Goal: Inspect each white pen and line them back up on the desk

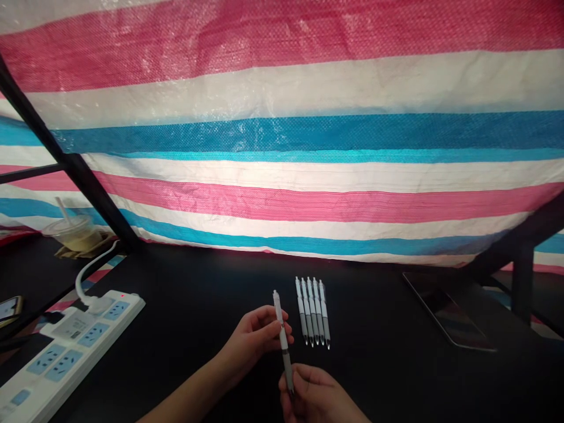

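Observation:
I hold a white and grey pen (282, 338) upright over the black table (198, 305). My left hand (255, 341) pinches its upper barrel with closed fingers. My right hand (315, 396) is closed round its lower grey grip end. Just to the right of the held pen, several matching pens (312, 311) lie side by side in a neat row on the table, tips toward me.
A white power strip (66, 346) with a plugged-in cable lies at the left. A plastic cup with a straw (74, 232) stands behind it. A phone (449, 314) lies at the right, another phone (9, 308) at the far left. A striped tarp (308, 135) hangs behind.

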Tool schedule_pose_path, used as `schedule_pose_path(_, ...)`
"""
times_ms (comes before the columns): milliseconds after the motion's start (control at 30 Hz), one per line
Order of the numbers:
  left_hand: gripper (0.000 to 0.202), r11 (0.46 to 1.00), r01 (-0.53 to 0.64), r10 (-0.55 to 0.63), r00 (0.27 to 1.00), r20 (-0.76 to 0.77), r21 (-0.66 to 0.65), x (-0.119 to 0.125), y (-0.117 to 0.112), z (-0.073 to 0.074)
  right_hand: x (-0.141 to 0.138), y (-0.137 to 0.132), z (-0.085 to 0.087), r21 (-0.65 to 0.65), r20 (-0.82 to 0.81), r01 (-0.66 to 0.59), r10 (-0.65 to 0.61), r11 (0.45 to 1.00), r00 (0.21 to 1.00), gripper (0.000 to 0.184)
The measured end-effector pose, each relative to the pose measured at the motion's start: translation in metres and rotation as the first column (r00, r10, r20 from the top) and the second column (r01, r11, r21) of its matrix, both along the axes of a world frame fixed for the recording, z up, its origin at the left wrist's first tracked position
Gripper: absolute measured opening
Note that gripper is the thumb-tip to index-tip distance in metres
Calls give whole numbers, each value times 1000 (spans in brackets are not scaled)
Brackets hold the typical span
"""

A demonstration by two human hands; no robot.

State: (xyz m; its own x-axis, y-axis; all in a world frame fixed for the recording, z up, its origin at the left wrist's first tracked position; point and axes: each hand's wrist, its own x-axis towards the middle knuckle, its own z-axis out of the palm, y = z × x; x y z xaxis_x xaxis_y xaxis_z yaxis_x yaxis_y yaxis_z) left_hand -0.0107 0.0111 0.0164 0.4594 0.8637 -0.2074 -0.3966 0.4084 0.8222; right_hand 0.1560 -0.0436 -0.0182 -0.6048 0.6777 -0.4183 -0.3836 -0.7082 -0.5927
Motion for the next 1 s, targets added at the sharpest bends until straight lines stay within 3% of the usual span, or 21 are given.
schedule_pose_path(100,16,999,-37,37,999,-10,16,0,0,-2,0,-1,7,0,-6,28,-28,1000,1000,52)
schedule_pose_path(233,16,998,-59,59,998,-2,30,2,1,-4,0,-3,6,64,2,28,-28,998,1000,41)
schedule_pose_path(433,16,997,-56,56,998,1,44,3,-1,-6,-1,-2,8,-25,-15,24,-24,999,1000,48)
schedule_pose_path(567,16,997,-51,52,999,-9,54,3,-2,-5,-1,-2,9,29,-14,40,-40,999,999,39)
schedule_pose_path(733,17,997,-65,66,998,-15,45,3,-2,-2,0,-2,9,-26,-12,18,-18,999,1000,44)
schedule_pose_path(900,17,997,-67,68,997,-24,37,3,-2,1,-1,-3,7,57,-25,30,-29,998,999,39)
schedule_pose_path(1000,17,996,-80,81,996,-23,32,3,-2,0,-2,-3,7,8,-13,23,-23,1000,1000,45)
